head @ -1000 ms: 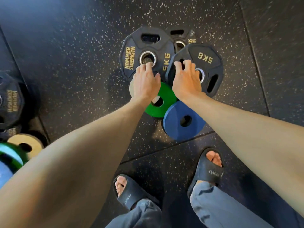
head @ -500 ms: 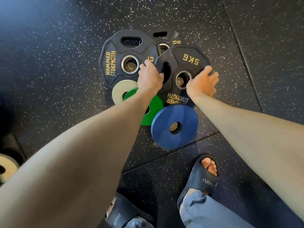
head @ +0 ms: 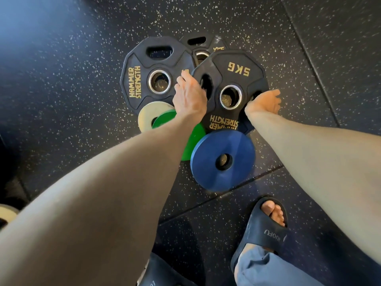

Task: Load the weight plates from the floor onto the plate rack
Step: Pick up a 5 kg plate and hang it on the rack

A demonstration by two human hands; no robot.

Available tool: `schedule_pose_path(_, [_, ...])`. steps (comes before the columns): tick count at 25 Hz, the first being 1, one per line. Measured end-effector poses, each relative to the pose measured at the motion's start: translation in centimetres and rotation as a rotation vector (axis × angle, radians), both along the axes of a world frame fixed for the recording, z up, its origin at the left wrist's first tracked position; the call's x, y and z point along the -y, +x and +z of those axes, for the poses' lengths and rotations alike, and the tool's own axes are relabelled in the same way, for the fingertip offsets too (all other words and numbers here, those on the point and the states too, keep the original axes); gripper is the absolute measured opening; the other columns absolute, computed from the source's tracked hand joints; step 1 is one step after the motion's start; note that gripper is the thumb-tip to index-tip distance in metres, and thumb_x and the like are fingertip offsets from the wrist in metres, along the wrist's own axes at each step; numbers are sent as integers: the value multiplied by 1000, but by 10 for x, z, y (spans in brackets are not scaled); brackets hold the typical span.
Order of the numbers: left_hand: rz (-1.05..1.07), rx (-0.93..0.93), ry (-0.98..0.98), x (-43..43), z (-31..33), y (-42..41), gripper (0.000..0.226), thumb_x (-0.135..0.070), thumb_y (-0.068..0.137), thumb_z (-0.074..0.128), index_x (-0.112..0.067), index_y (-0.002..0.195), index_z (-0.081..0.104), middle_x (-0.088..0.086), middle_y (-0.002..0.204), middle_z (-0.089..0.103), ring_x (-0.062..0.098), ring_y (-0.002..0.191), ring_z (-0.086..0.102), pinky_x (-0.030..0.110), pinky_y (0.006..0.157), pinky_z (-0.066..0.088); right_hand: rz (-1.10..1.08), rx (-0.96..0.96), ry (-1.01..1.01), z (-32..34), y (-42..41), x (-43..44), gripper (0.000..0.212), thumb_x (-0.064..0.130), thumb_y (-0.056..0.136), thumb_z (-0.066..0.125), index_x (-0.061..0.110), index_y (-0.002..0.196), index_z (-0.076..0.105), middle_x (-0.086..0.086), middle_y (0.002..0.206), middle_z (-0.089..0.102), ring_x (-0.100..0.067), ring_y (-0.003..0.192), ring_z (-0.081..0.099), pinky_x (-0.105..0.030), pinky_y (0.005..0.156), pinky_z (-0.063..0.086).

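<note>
A black 5 kg Hammer Strength plate lies tilted on top of the pile on the floor. My left hand grips it at its left handle slot, fingers curled into the opening. My right hand holds its right edge at the other slot, fingers tucked under. A second black 5 kg plate lies flat to the left, and a third black plate peeks out behind. A white disc, a green disc and a blue disc overlap in front. The rack is out of view.
Dark speckled rubber floor tiles surround the pile. My feet in dark slides stand just in front of the blue disc. A pale disc edge shows at the far left border.
Both hands moved from resting over the pile to opposite sides of the top black plate and took hold of it. Its near side now sits slightly raised.
</note>
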State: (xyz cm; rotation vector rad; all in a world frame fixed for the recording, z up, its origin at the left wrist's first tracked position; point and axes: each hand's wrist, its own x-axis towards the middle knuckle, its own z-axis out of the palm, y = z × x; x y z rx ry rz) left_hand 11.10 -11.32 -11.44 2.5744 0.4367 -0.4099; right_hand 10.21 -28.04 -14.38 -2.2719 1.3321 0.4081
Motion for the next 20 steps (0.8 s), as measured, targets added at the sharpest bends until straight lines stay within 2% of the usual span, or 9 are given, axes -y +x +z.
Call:
schedule_pose_path(4, [34, 39, -8, -1, 12, -2, 42, -10, 96, 51, -6, 134, 36, 14, 139, 45, 33, 131, 44, 42, 100, 41, 15, 173, -68, 27, -6, -3, 67, 11, 90, 66, 7, 144, 29, -17, 147, 39, -35, 137, 37, -47, 99, 41])
schedule_pose_path(8, [91, 63, -88, -9, 78, -4, 44, -14, 100, 48, 0, 138, 31, 19, 143, 41, 35, 134, 41, 44, 104, 37, 121, 281, -55, 103, 1, -12, 73, 8, 95, 58, 8, 154, 15, -18, 158, 24, -34, 146, 24, -43, 108, 34])
schedule_pose_path(12, [57, 88, -24, -24, 197, 11, 50, -10, 97, 54, -1, 139, 30, 21, 143, 40, 37, 133, 42, 44, 103, 39, 63, 341, -61, 215, 2, -27, 70, 10, 96, 57, 7, 154, 18, -20, 150, 34, -38, 138, 36, -44, 105, 37])
schedule_pose_path(16, [47, 146, -54, -36, 351, 13, 52, -7, 96, 51, 2, 141, 27, 22, 142, 40, 38, 131, 43, 46, 104, 39, 85, 450, -21, 365, 4, -37, 70, 15, 99, 51, 5, 155, 12, -19, 147, 44, -37, 134, 45, -47, 104, 38])
schedule_pose_path(20, [61, 244, -103, -47, 516, 29, 40, -9, 97, 52, -2, 132, 36, 21, 134, 47, 39, 122, 50, 53, 99, 46, 88, 636, -56, 532, 19, -42, 54, 10, 96, 56, 7, 143, 29, -16, 138, 51, -36, 128, 50, -49, 99, 46])
